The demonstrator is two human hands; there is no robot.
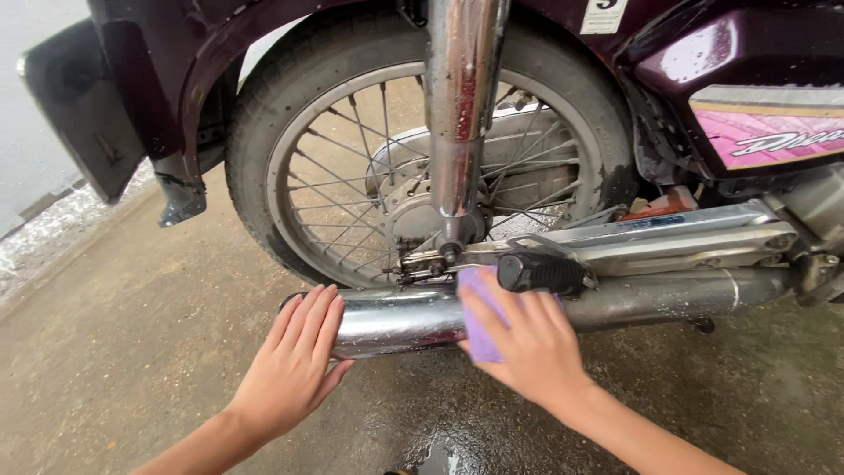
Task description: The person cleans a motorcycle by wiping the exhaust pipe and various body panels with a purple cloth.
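Against the chrome exhaust pipe of a parked motorbike, the right hand presses a purple cloth flat under its fingers, the cloth showing at the hand's 10 o'clock. Well apart at 9 o'clock, the left hand lies open, fingers together, on the pipe's rounded rear end. A black rubber footpeg sits just above the right hand at 12 o'clock. Higher up stand a chrome shock absorber and the spoked rear wheel. Wet concrete floor lies below.
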